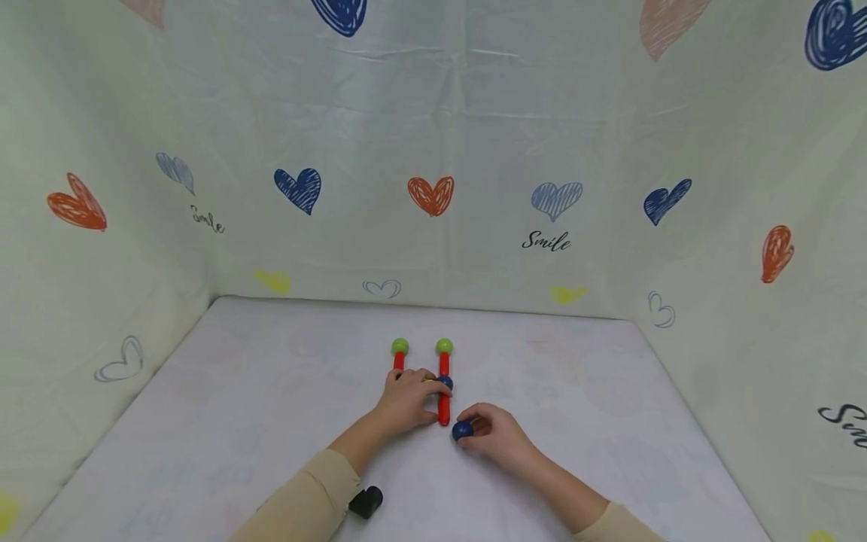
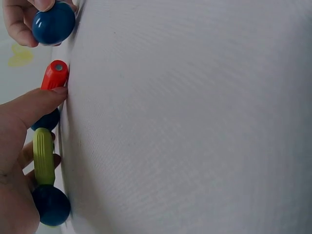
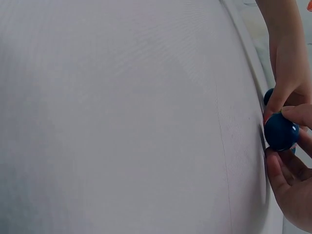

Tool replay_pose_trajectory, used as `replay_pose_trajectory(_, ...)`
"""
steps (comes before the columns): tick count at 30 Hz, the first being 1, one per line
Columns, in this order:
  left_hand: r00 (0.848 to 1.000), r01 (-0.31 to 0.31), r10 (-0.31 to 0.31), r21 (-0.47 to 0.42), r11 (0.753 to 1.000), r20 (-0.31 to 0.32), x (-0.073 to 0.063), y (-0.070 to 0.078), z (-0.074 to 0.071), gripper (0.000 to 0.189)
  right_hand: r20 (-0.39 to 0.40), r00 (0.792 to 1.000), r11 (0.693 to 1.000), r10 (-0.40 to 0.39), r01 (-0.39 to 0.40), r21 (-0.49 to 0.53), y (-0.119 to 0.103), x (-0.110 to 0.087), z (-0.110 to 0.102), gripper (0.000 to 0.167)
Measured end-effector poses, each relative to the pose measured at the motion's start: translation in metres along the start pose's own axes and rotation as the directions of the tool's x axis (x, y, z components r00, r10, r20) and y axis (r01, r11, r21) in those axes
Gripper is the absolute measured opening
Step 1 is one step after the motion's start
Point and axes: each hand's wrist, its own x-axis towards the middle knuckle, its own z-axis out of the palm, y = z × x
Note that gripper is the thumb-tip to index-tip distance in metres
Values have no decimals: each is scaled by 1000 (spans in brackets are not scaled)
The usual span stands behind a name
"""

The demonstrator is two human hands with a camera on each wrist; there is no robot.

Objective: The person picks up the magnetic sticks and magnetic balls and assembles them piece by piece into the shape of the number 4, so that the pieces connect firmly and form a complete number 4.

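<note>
My left hand (image 1: 406, 400) lies over a frame of rods and balls, gripping the near red rod (image 1: 444, 410) between thumb and fingers. A small metal disc shows at that rod's free end in the left wrist view. Beyond it sits a blue ball (image 1: 445, 382), joined by a yellow-green rod (image 2: 44, 156) to another blue ball (image 2: 51, 205). Two more red rods run away from me, tipped with a left green ball (image 1: 400, 346) and a right green ball (image 1: 444, 346). My right hand (image 1: 500, 438) pinches a loose blue ball (image 1: 463, 430) just right of the near rod's end, apart from it.
A small black object (image 1: 366, 502) lies near the left sleeve, partly hidden by it. The white table (image 1: 576, 376) meets a heart-printed cloth (image 1: 488, 248) at the back and sides.
</note>
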Motion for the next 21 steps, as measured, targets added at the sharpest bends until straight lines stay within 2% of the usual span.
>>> replay_pose_trajectory(4, 1000, 5, -5, -2, 1000, 2, 0, 0, 0, 40, -5, 1000, 999, -14, 14, 30, -2, 0, 4, 30)
replay_pose_trajectory(10, 1000, 2, -2, -4, 1000, -6, 0, 0, 1, 39, -19, 1000, 999, 22, -21, 50, -4, -1, 9, 30)
replay_pose_trajectory(21, 1000, -6, 5, -11, 1000, -30, 1, -1, 3, 39, -61, 996, 997, 62, -65, -47, -9, 1, 18, 28)
